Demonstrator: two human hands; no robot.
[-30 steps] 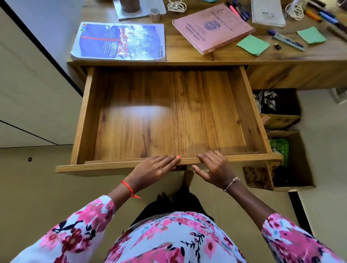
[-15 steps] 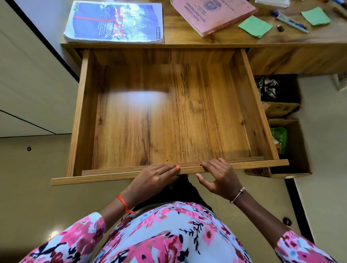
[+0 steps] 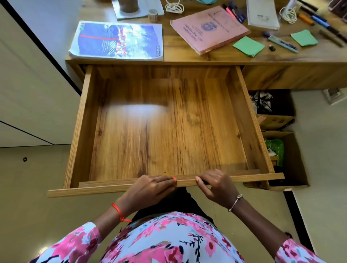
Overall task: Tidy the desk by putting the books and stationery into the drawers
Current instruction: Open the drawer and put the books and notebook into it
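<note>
- While the drawer [image 3: 82,131] stands open, the left hand [image 3: 150,189] lies nearly straight-fingered along its front rim.
- Over that rim the right hand [image 3: 217,185] curls its fingers.
- Behind, the blue book [image 3: 116,41] and the pink book [image 3: 208,28] lie on the desk [image 3: 225,56].

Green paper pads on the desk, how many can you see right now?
2. One green pad lies just right of the pink book; the other green pad lies farther right, past the blue pen. A teal scrap cut off at the top edge may be another.
</note>
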